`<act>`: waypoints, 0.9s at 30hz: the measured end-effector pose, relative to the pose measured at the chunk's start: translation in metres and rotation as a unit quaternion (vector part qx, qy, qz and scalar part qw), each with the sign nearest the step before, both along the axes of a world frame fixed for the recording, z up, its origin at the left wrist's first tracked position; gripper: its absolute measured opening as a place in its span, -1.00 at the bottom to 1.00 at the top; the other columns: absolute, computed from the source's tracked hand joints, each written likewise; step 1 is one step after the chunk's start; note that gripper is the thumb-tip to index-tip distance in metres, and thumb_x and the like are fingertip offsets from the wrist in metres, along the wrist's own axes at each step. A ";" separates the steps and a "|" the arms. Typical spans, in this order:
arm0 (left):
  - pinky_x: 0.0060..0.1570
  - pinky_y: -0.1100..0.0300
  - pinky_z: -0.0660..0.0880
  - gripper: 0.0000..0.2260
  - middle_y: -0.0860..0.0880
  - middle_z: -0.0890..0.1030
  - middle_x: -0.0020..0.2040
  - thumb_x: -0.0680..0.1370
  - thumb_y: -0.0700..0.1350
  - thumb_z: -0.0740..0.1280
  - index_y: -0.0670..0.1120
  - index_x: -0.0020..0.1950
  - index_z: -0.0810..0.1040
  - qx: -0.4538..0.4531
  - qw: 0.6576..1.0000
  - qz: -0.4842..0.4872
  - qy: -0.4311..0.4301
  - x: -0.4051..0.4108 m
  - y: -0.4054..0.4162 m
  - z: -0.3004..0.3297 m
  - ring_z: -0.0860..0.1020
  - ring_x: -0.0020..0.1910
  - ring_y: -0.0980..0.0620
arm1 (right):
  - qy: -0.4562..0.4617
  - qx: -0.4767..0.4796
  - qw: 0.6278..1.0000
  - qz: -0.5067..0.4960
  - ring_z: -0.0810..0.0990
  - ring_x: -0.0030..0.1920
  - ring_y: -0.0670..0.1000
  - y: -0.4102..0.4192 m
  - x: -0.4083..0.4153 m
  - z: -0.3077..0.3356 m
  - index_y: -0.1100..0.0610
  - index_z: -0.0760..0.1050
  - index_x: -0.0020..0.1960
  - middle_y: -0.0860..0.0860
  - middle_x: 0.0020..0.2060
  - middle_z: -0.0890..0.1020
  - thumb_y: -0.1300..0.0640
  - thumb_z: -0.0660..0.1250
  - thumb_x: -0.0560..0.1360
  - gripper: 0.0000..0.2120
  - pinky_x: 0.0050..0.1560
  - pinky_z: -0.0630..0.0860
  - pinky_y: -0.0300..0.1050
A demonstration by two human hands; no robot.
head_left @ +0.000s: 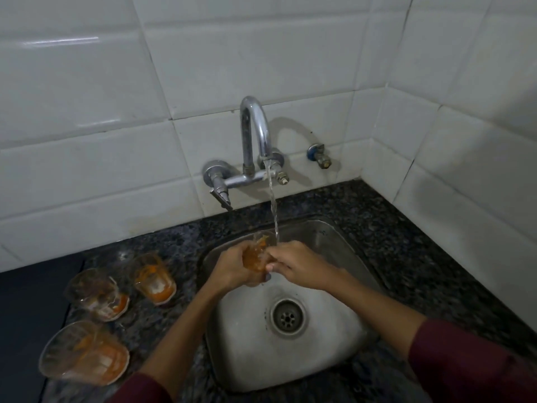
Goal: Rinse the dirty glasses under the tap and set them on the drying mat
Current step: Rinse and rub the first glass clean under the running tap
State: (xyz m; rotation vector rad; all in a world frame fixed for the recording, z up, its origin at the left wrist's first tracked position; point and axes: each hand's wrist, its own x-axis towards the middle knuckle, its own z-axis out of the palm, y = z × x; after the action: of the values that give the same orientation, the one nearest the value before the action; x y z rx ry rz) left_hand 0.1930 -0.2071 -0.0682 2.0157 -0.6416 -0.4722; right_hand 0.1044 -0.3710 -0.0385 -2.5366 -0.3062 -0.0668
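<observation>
Three dirty glasses are standing on the dark speckled counter [406, 257] left of the sink [328, 242], all smeared w/ orange residue. Nearest glass [84, 353] is sitting at the near left, beside the edge of the dark drying mat [29, 315]; middle glass [97, 293] is sitting just beyond it, and far glass [154, 277] is sitting further right, closest to the sink. None of the three is on the mat.

Maroon sleeves are entering from the near edge, both forearms reaching over the steel basin, w/ the drain [287, 317] lying below and between them. Both hands are meeting over the far part of the basin, clamped together on a fourth glass [255, 255]: left hand [229, 270] is wrapping its side and base, right hand [296, 264] is pinching it from the right, fingers at the rim area. That glass is tilting, orange-tinted, held just left of the water stream [273, 210].

Further back, the chrome tap [255, 132] on the white tiled wall [116, 112] is running. A small valve [319, 155] is sticking out of the tiles to the tap's right.
</observation>
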 end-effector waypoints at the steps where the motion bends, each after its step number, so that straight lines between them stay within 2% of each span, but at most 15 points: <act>1: -0.16 0.34 0.53 -0.35 0.06 0.63 -0.03 0.04 0.06 0.56 0.04 0.11 0.52 -0.056 0.997 0.025 0.041 0.000 0.001 -0.003 0.61 -0.08 0.11 | 0.014 0.064 0.997 -0.039 0.61 -0.03 -0.02 0.003 0.002 0.003 0.12 0.58 -0.01 0.03 -0.09 0.68 0.14 0.31 0.50 -0.88 0.07 0.51 -0.06; 3: -0.13 0.27 0.56 -0.35 0.01 0.61 0.05 0.10 0.09 0.55 0.01 0.15 0.49 -0.173 0.978 0.091 0.075 -0.003 0.001 -0.013 0.59 -0.02 0.09 | 0.019 0.182 0.972 -0.146 0.63 -0.03 0.02 0.008 0.008 0.010 0.14 0.61 -0.03 0.07 -0.10 0.69 0.17 0.33 0.49 -0.89 0.06 0.54 -0.03; 5: -0.13 0.25 0.56 -0.56 -0.04 0.61 0.03 0.28 0.10 0.50 0.00 0.09 0.52 -0.242 0.958 0.141 0.059 -0.012 -0.004 -0.020 0.59 -0.05 0.08 | 0.049 0.281 0.931 -0.230 0.63 0.00 0.06 0.017 0.016 0.013 0.15 0.61 -0.02 0.09 -0.08 0.67 0.18 0.31 0.50 -0.87 0.06 0.54 -0.01; 7: -0.24 0.15 0.60 -0.78 -0.09 0.63 -0.05 0.43 0.00 0.44 -0.05 0.00 0.53 -0.307 0.923 0.191 0.128 -0.016 -0.011 -0.020 0.63 -0.13 0.02 | 0.086 0.329 0.914 -0.219 0.63 0.01 0.06 0.024 0.020 0.013 0.16 0.59 0.03 0.10 -0.04 0.67 0.18 0.28 0.52 -0.85 -0.02 0.56 -0.08; 9: -0.43 0.17 0.58 -0.78 -0.11 0.65 -0.18 0.49 0.01 0.35 -0.12 -0.01 0.52 -0.352 0.868 0.201 0.286 -0.014 -0.014 -0.014 0.64 -0.32 0.01 | 0.092 0.276 0.950 -0.111 0.62 0.03 0.02 0.023 0.015 0.009 0.18 0.55 0.12 0.11 0.02 0.66 0.21 0.26 0.54 -0.81 -0.04 0.54 -0.19; 11: -0.54 0.25 0.54 -0.69 -0.13 0.66 -0.26 0.53 0.07 0.29 -0.18 0.01 0.55 -0.313 0.831 0.183 0.423 -0.009 -0.010 -0.007 0.61 -0.45 0.02 | 0.071 0.121 0.990 -0.005 0.62 0.06 0.04 0.013 0.011 0.001 0.22 0.50 0.15 0.12 0.04 0.65 0.21 0.26 0.54 -0.79 0.04 0.52 -0.15; 13: -0.58 0.24 0.54 -0.67 -0.17 0.67 -0.27 0.55 0.09 0.27 -0.18 -0.03 0.59 -0.282 0.802 0.175 0.497 -0.006 -0.008 -0.006 0.61 -0.47 0.00 | 0.067 0.039 0.997 0.020 0.61 -0.03 0.04 0.003 0.012 -0.005 0.23 0.49 0.05 0.10 -0.06 0.65 0.17 0.27 0.54 -0.85 -0.05 0.49 -0.13; 15: -0.52 0.19 0.56 -0.66 -0.17 0.67 -0.20 0.55 0.09 0.26 -0.19 0.01 0.57 -0.319 0.790 0.161 0.499 -0.009 -0.013 -0.008 0.63 -0.40 -0.02 | 0.065 0.098 0.993 -0.011 0.61 -0.12 0.00 0.004 0.017 -0.006 0.17 0.49 -0.05 0.03 -0.17 0.63 0.19 0.28 0.53 -0.95 -0.12 0.48 -0.16; 16: -0.45 0.15 0.58 -0.68 -0.17 0.66 -0.15 0.55 0.06 0.26 -0.19 0.04 0.54 -0.360 0.790 0.174 0.465 -0.010 -0.018 -0.013 0.63 -0.32 -0.03 | 0.075 0.163 0.983 -0.049 0.60 -0.14 -0.02 0.008 0.019 -0.002 0.17 0.51 -0.03 0.01 -0.19 0.62 0.20 0.28 0.53 -0.94 -0.13 0.49 -0.17; 18: -0.29 0.10 0.58 -0.84 -0.13 0.62 -0.14 0.56 -0.04 0.29 -0.13 0.00 0.51 -0.415 0.808 0.250 0.334 -0.015 -0.025 -0.020 0.61 -0.24 -0.02 | 0.126 0.306 0.935 -0.125 0.57 -0.15 0.00 0.019 0.022 0.008 0.14 0.51 -0.02 0.01 -0.20 0.59 0.22 0.24 0.54 -0.92 -0.19 0.48 -0.19; 20: -0.31 0.15 0.53 -0.88 -0.08 0.57 -0.24 0.58 -0.11 0.28 -0.09 -0.15 0.50 -0.397 0.831 0.310 0.236 -0.017 -0.028 -0.019 0.55 -0.29 0.01 | 0.162 0.365 0.907 -0.131 0.57 -0.08 0.10 0.025 0.025 0.009 0.14 0.52 0.00 0.12 -0.10 0.62 0.24 0.23 0.55 -0.89 -0.19 0.49 -0.17; 22: -0.38 0.16 0.50 -0.84 -0.09 0.54 -0.31 0.57 -0.10 0.28 -0.08 -0.21 0.50 -0.354 0.829 0.328 0.282 -0.012 -0.027 -0.011 0.52 -0.35 -0.01 | 0.163 0.317 0.933 -0.051 0.59 0.02 0.07 0.023 0.021 0.005 0.21 0.51 0.16 0.20 0.06 0.62 0.28 0.23 0.55 -0.79 -0.10 0.52 -0.18; 24: -0.43 0.10 0.55 -0.89 -0.11 0.56 -0.24 0.57 -0.08 0.28 -0.09 -0.10 0.53 -0.298 0.821 0.305 0.379 -0.004 -0.023 -0.003 0.56 -0.32 -0.05 | 0.126 0.113 0.985 0.043 0.57 0.03 0.05 0.012 0.019 -0.004 0.20 0.48 0.22 0.19 0.08 0.61 0.30 0.24 0.52 -0.72 0.00 0.53 -0.10; 26: -0.46 0.06 0.58 -0.83 -0.13 0.58 -0.11 0.57 -0.04 0.26 -0.08 0.10 0.53 -0.243 0.826 0.262 0.435 0.002 -0.019 -0.002 0.58 -0.20 -0.08 | 0.099 -0.068 0.988 0.094 0.56 0.04 0.12 0.000 0.023 -0.010 0.13 0.48 0.22 0.16 0.07 0.60 0.28 0.26 0.51 -0.70 0.06 0.51 0.01; 27: -0.49 0.08 0.58 -0.80 -0.14 0.59 -0.10 0.58 -0.02 0.24 -0.09 0.12 0.52 -0.241 0.824 0.240 0.454 0.005 -0.018 -0.004 0.59 -0.20 -0.08 | 0.093 -0.091 0.987 0.095 0.56 0.06 0.13 -0.002 0.026 -0.009 0.13 0.50 0.20 0.15 0.07 0.60 0.26 0.27 0.51 -0.72 0.08 0.50 0.01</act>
State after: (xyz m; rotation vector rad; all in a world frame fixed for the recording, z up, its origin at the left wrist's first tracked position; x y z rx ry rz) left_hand 0.1977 -0.2252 -0.0717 1.1803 0.3222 -0.7794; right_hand 0.1307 -0.3729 -0.0479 -2.6552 -0.4967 0.2826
